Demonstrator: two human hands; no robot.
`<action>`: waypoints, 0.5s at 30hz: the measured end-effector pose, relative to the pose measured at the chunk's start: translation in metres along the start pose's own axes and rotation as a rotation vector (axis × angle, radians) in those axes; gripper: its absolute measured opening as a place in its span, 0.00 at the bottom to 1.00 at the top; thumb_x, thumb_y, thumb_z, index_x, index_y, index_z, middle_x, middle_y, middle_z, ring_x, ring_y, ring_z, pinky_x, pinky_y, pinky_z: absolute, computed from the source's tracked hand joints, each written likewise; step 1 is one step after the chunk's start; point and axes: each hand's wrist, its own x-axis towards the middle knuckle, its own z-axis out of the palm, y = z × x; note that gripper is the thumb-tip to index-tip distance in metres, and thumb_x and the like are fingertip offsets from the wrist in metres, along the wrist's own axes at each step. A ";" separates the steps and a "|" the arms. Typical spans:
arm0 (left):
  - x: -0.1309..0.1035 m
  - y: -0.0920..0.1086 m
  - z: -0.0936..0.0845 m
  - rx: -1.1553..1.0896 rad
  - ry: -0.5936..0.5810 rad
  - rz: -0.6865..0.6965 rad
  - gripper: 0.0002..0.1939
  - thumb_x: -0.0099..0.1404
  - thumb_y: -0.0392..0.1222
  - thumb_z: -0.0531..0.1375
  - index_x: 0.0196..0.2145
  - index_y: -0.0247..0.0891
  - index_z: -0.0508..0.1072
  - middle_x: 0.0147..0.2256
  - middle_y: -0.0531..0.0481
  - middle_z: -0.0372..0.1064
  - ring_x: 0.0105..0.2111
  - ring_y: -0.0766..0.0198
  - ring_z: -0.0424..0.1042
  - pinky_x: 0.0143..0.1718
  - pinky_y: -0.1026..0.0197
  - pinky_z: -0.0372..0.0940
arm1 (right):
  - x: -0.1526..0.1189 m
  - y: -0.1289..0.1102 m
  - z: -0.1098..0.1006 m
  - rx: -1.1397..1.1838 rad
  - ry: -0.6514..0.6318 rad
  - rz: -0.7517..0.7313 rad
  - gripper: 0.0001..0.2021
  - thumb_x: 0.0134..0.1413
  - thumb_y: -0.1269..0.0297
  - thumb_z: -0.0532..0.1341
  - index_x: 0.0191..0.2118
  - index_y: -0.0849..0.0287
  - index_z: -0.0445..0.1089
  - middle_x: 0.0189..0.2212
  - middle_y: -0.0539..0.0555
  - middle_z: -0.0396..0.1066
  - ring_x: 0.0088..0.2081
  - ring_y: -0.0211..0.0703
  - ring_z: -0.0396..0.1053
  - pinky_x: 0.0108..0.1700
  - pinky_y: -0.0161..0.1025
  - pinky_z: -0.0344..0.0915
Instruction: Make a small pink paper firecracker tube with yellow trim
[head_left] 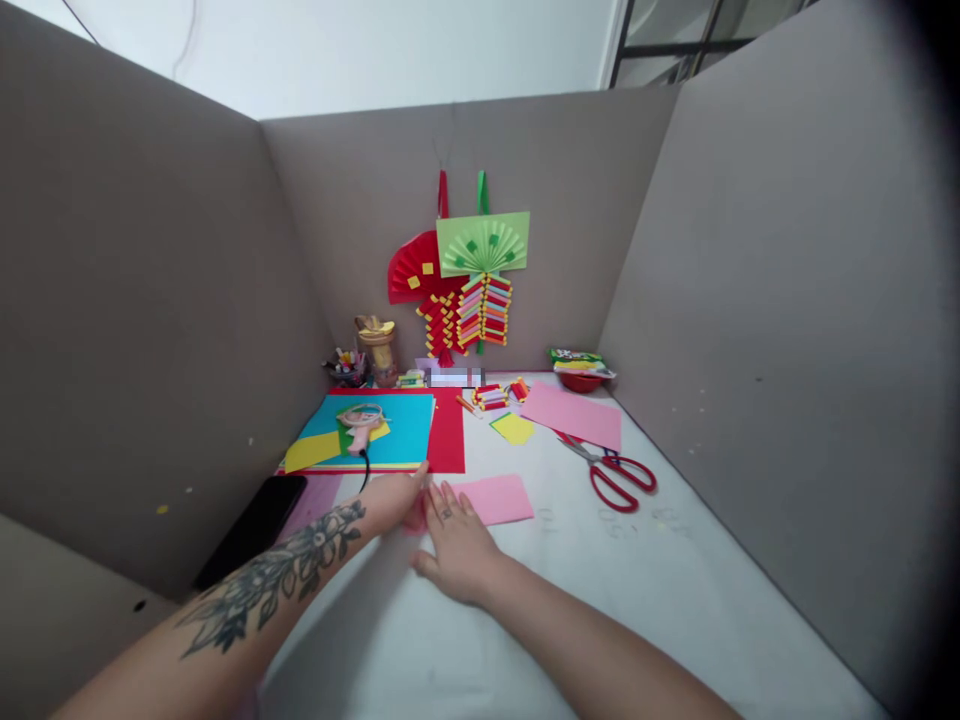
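The right hand (456,540) is laid flat and open on the worktop (675,600), with its fingertips on the near left edge of a pink paper (496,498). The left hand (396,497) is set at the same corner of the paper; whether its fingers pinch the paper cannot be told, because that corner is hidden between the two hands. The pink paper lies flat near the middle of the worktop, just in front of a pile of coloured sheets (375,435). The paper could be creased crooked or could slide if it is pushed while only one corner is pressed down. A glue gun (361,425) is lying on the pile, and its cord (365,468) hangs close to the left hand, so it could be caught and pulled. One pair of red scissors (616,476) is seen to the right, well apart from the hands. Two pink papers are counted: the one under the hands and a bigger one (574,415) further back. One small yellow piece (514,428) lies between them. Two paper fans (457,262), one red and one green, are hung on the back wall.
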 end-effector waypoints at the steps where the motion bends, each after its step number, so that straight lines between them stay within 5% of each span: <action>1: -0.004 0.000 0.001 0.028 -0.029 0.030 0.34 0.53 0.35 0.58 0.58 0.22 0.56 0.21 0.53 0.68 0.25 0.62 0.68 0.29 0.65 0.59 | 0.000 0.001 0.000 -0.002 -0.019 -0.001 0.42 0.54 0.42 0.47 0.65 0.68 0.37 0.66 0.60 0.29 0.65 0.53 0.23 0.63 0.53 0.27; 9: -0.022 0.002 -0.005 0.218 -0.111 0.074 0.25 0.60 0.35 0.52 0.57 0.39 0.60 0.37 0.42 0.69 0.33 0.56 0.70 0.35 0.59 0.62 | -0.024 0.055 -0.017 -0.085 0.056 0.265 0.35 0.59 0.49 0.43 0.65 0.66 0.38 0.66 0.58 0.32 0.65 0.51 0.27 0.63 0.51 0.29; 15: 0.000 0.063 -0.001 -0.036 0.066 0.253 0.27 0.63 0.39 0.49 0.60 0.40 0.54 0.52 0.39 0.61 0.49 0.54 0.64 0.49 0.55 0.59 | -0.037 0.085 -0.023 -0.161 0.113 0.373 0.30 0.60 0.57 0.41 0.65 0.66 0.39 0.66 0.57 0.34 0.65 0.48 0.30 0.62 0.53 0.31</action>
